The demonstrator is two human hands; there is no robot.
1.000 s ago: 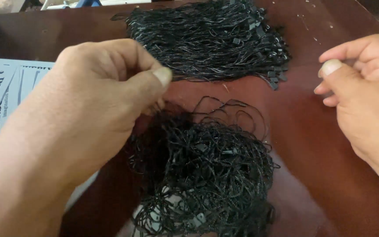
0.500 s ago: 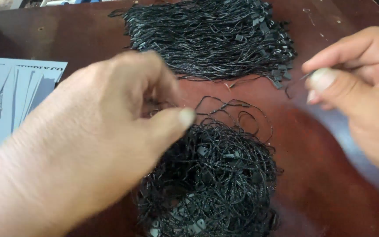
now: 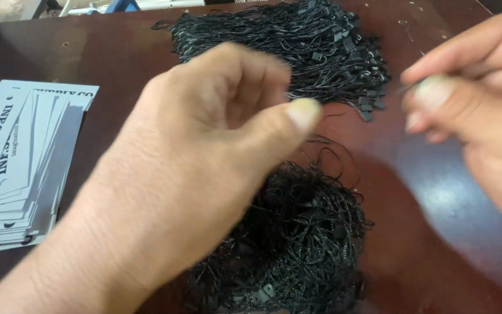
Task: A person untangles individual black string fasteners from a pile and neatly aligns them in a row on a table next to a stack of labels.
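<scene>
left hand [image 3: 204,168]: hangs over the middle of the surface [image 3: 437,192], fingers curled in, thumb tip close to the forefinger. Can't tell if it's pinching a cord, nothing shows between them tbh.
right hand [image 3: 477,110]: up at the right edge of the shot, blurry, thumb pressed to the fingers. A thin dark bit pokes out at the pinch, but I can't tell what it is.
near pile [image 3: 297,244]: loose tangle of black cords right under and beside the left hand, runs off the bottom edge of the view.
far pile [image 3: 297,46]: tidier spread of the same cords with little black tabs, toward the back edge, apart from the near one.
cards [image 3: 18,168]: fanned stack of grey and white printed cards at the left, cut off by the frame.
open room: bare brown strip between the two piles, plus a wide bare patch at the right under the right hand.
</scene>
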